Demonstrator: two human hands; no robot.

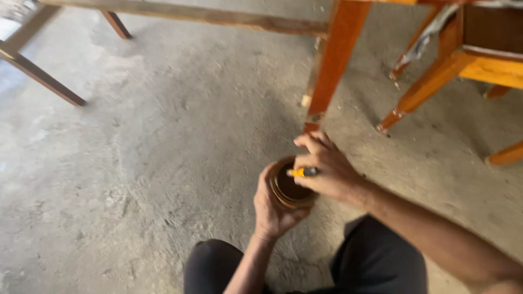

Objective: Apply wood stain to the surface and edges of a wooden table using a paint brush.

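A small round tin (289,190) of dark brown liquid stands on the concrete floor (163,152), its top open. My left hand (271,209) is wrapped around the tin's left side and holds it. My right hand (327,166) sits over the tin's right rim and grips a small yellow-handled tool (302,172), which lies across the tin's opening. What kind of tool it is cannot be told. My knees in dark trousers (376,261) show at the bottom edge.
An orange varnished wooden leg (332,65) stands just beyond my right hand. Further varnished legs of furniture (430,81) are at the right. Darker wooden legs (43,79) and a rough rail (207,16) cross the top left.
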